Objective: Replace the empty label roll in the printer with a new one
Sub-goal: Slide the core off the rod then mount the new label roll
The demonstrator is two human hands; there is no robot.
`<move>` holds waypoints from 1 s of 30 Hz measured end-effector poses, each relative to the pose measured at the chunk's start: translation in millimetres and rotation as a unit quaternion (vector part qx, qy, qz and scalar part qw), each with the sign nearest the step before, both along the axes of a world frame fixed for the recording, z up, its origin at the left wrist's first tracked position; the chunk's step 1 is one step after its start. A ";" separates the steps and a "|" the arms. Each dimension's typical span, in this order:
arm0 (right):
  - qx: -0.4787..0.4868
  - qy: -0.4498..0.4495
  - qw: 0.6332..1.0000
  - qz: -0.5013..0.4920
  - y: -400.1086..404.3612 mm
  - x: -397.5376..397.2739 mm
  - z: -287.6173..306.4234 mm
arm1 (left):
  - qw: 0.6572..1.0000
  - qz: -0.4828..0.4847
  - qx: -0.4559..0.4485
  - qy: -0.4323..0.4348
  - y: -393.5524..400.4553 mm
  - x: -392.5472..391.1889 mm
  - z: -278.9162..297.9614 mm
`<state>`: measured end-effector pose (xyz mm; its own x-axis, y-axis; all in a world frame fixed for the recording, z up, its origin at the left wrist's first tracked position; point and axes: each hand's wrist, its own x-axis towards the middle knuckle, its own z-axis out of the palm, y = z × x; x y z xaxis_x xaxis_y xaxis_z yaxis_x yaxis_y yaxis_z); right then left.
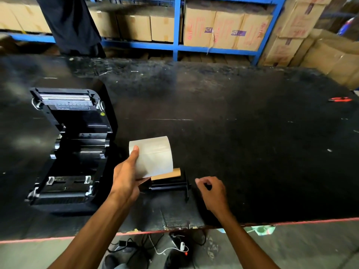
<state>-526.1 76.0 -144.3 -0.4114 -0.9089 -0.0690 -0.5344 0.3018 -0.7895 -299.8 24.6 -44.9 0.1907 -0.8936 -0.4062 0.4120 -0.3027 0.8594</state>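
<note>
Head view is showing the left hand (126,177) gripping a fresh white paper label roll (153,156), thumb lying on its near end, just above the black table (252,133). Behind it are lying a brown cardboard core (171,172) and a black plastic spindle holder (171,186). The right hand (212,191) is hovering loosely curled and empty beside the spindle. Judging ahead: threading spindle through roll squarely should be easing seating into the open black label printer (71,148) on the left.
</note>
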 end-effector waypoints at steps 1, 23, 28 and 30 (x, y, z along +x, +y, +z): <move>0.023 -0.011 0.999 0.019 -2.3 7.9 3.0 | 1.000 0.001 0.004 0.003 -0.1 1.0 0.0; -0.068 -0.243 0.958 -0.134 -30.6 -16.1 66.0 | 0.989 -0.041 0.043 0.136 1.3 22.1 -16.2; -0.095 -0.245 0.959 -0.110 -31.4 -2.0 73.9 | 0.984 -0.055 0.049 0.160 2.0 13.6 -13.9; -0.127 -0.205 0.966 -0.095 -27.5 0.8 78.5 | 0.984 -0.058 0.050 0.162 1.2 12.3 -11.1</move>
<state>-525.3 48.5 -65.8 -0.5583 -0.8284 -0.0456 -0.1158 0.1322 -0.9844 -287.5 25.7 -56.0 -0.0642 -0.8544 -0.5156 0.6176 -0.4398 0.6520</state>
